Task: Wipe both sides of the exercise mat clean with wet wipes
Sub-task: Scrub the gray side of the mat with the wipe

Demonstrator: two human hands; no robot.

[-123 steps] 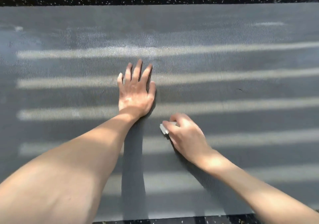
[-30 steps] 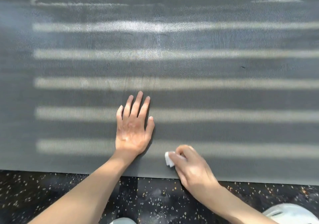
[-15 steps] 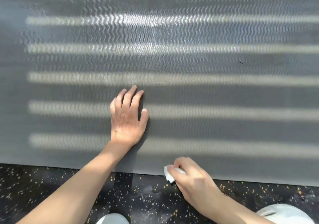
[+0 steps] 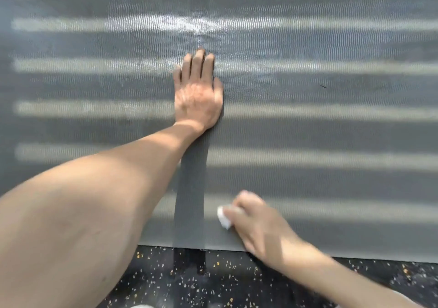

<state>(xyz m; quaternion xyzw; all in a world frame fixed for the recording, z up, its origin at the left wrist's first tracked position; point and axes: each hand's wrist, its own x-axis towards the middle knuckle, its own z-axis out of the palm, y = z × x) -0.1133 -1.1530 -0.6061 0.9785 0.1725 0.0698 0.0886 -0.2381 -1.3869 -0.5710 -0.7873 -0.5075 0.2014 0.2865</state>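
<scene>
The exercise mat (image 4: 331, 122) is grey, with a fine wavy rib pattern, and it lies flat on the floor. Its long axis runs left to right across the view, and both ends are out of the picture. Only its near edge shows, low in the frame. Bands of sunlight cross it along its length, and one patch in the far middle shines as if it is damp.

A small folded white wet wipe (image 4: 223, 217) lies on the near part of the mat, a little beyond the near edge. The right hand (image 4: 260, 227) grips it with curled fingers and presses it on the surface. This hand is blurred, so I cannot tell exactly how each finger sits on the wipe.

The left hand (image 4: 198, 96) rests flat on the middle of the mat, farther away and a little to the left of the wipe. Its fingers are straight and close together, and the thumb lies at the side. It holds nothing.

I judge that the wiping of this upper side is in progress. From the right fingers nearly all of the mat lies farther away and out to both sides, so the next strokes probably go away from the near edge or along the length. The right hand is the nearer one to that edge.

Below the mat is a black floor (image 4: 237, 279) with pale speckles. I can read no brand, label or writing anywhere.
</scene>
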